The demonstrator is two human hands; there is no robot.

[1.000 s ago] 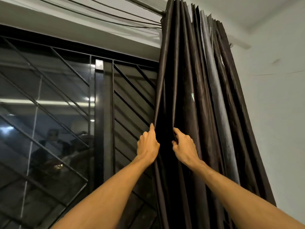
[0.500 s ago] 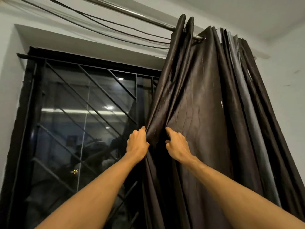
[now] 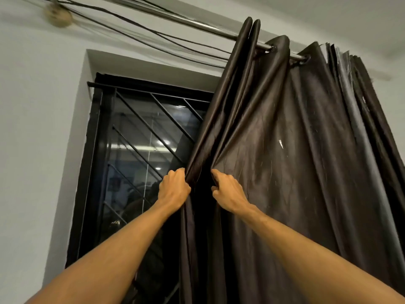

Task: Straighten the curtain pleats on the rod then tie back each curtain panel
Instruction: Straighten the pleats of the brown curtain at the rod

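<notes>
While the curtain [image 3: 285, 172] hangs from the rod [image 3: 206, 25], both hands [image 3: 174, 189] [image 3: 228, 191] grip its pleats.

Left of the left hand [image 3: 174, 189] the air is free as far as the grille [image 3: 142, 132], whose slanted bars bar any reach toward the glass. Between it and the right hand [image 3: 228, 191] a narrow dark gap parts 2 folds of the curtain [image 3: 295, 161]. Right of the right hand the cloth hangs broad, then bunched in pleats. High above both hands, the rod [image 3: 197, 24] and cables [image 3: 153, 34] cross.
</notes>
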